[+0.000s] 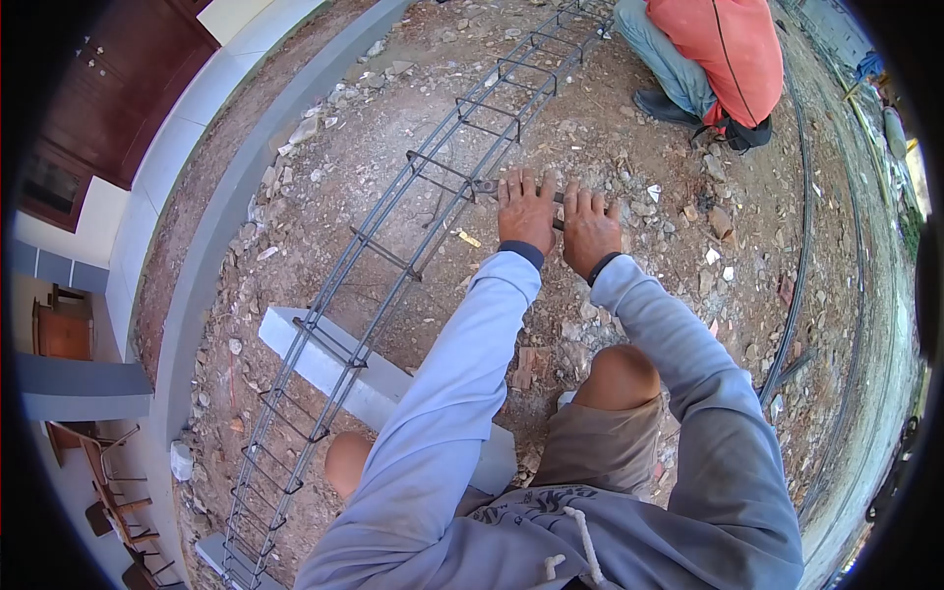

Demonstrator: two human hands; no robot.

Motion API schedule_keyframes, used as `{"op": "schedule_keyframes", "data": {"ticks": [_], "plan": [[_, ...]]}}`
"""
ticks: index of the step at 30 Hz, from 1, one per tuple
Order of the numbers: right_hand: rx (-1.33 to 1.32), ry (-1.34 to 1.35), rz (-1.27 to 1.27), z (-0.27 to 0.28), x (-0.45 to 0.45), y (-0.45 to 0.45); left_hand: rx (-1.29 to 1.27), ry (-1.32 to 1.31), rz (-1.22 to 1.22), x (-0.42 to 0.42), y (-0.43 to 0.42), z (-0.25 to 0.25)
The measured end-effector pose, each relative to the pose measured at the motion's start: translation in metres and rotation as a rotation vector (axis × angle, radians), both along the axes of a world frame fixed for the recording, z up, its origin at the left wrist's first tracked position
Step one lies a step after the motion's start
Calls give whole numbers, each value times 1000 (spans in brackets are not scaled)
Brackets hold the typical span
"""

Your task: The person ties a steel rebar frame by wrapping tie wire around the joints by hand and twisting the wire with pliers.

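Rubble-strewn bare ground (344, 138) fills an outdoor strip between a grey kerb (213, 226) on the left and a long pale edge on the right, with a dark red door (108, 74) and wooden chairs (118, 506) beyond the kerb. The only lettering in sight is a dark print (546, 500) on the wearer's grey-blue hooded top (610, 531), too foreshortened and creased to read, beside a white drawstring (586, 544). A steel rebar cage (385, 254) with rectangular stirrups runs diagonally from the lower left to the top, passing over a pale grey block (391, 391), which extends rightward beneath the left sleeve (442, 383) and is partly hidden by it. The left hand (528, 211) and right hand (592, 226) sit side by side, both closed over the dark handles of a pincer-like tool (486, 186); its head is at the cage's near side, by a stirrup, though whether its jaws bite on anything cannot be told. Stones and broken chips lie all around, among them a brick fragment (526, 367) between the wearer's knees and a yellowish scrap (469, 238) near the cage. At the upper right, a person in a coral-red jacket (718, 59) crouches close to the cage's far end, and long dark bars (798, 231) lie farther right.
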State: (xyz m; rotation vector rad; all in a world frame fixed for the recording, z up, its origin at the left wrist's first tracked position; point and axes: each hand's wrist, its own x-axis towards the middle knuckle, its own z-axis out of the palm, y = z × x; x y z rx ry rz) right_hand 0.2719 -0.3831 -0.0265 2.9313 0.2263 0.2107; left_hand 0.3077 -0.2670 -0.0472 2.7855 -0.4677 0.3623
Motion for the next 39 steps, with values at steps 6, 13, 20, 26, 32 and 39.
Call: {"op": "schedule_keyframes", "data": {"ticks": [6,13,20,26,32,39], "plan": [[225,186,-175,-29,13,5,35,88,-13,-4,-1,-4],[474,393,-116,-35,39,-12,218,144,-43,11,-7,-2],[451,318,102,-31,53,-28,283,202,-206,37,-15,-3],[505,346,115,-38,63,-31,369,274,-271,51,-15,4],[551,432,71,-25,62,-30,477,408,-281,57,-19,15],[475,824,259,4,89,-27,293,64,-279,33,0,28]]}}
